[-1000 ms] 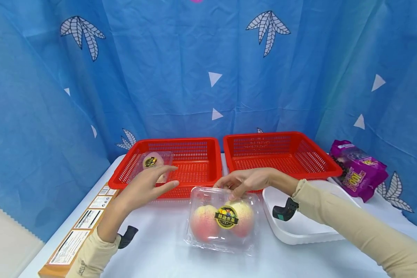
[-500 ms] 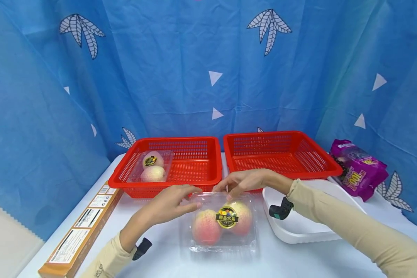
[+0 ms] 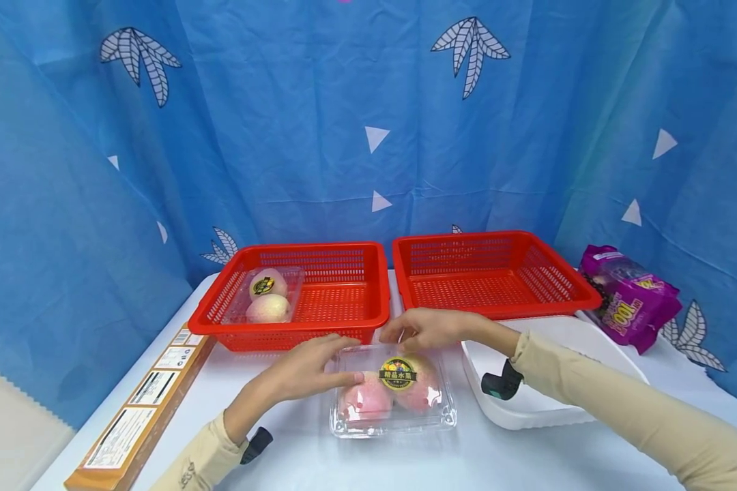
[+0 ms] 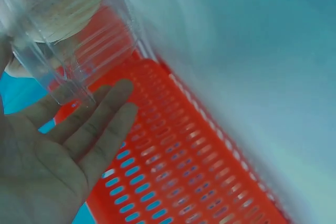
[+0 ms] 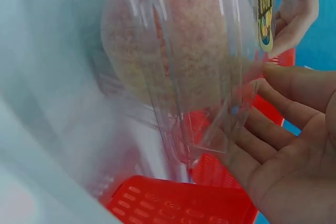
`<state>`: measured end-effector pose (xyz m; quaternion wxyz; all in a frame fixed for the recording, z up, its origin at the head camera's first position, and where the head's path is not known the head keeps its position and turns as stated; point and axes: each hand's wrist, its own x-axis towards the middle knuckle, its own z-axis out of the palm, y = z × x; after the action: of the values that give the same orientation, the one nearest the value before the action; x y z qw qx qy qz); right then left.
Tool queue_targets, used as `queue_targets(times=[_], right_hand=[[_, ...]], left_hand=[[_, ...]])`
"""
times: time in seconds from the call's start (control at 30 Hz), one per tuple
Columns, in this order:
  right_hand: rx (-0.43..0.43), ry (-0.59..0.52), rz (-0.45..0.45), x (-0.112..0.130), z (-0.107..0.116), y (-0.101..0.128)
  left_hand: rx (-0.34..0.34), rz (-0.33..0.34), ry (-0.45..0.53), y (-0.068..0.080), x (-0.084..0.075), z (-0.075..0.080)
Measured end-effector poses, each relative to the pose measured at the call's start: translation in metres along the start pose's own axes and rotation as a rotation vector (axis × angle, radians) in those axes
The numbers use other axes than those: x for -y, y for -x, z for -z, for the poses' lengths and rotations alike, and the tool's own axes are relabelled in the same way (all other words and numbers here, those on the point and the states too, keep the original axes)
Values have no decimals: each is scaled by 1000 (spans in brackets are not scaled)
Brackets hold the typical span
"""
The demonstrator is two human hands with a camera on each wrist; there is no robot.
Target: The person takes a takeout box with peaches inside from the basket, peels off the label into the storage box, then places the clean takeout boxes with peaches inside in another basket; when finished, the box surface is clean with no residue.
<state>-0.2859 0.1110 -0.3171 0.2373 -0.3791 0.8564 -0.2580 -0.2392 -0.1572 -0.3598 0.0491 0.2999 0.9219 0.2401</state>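
A clear plastic clamshell box [image 3: 393,426] with two peaches inside stands in front of the red baskets, a black and gold label [image 3: 398,374] on its lid. My left hand [image 3: 307,368] holds its back left corner, thumb over the lid and fingers behind the far edge. At the back right corner my right hand [image 3: 430,329] grips the box, its fingers passing behind the wall. In the right wrist view a peach [image 5: 178,40] shows through the clear side, with the right thumb near the label. The left wrist view has the left fingers [image 4: 105,129] spread along the box's edge.
The left red basket [image 3: 325,327] contains another clear box of peaches [image 3: 269,308]. Beside it is a second red basket [image 3: 491,310]. A white tub [image 3: 559,334] stands right, near a purple bag [image 3: 632,300]. Along the left table edge lies a long brown carton [image 3: 138,409].
My left hand has come right and forward from over the left basket to the box's left corner. The box has tilted a little, while my right hand keeps its corner.
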Motion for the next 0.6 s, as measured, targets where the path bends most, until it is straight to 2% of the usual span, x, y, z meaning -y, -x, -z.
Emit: queue_targets(times=[0.2, 0.43, 0.6], right_hand=[[-26, 73, 16, 1, -5, 5], [-171, 114, -18, 11, -9, 11], [-214, 109, -32, 17, -15, 16]], left_hand=[[18, -2, 34, -3, 4, -6], [17, -28, 60, -4, 7, -7], [35, -44, 116, -4, 8, -8]])
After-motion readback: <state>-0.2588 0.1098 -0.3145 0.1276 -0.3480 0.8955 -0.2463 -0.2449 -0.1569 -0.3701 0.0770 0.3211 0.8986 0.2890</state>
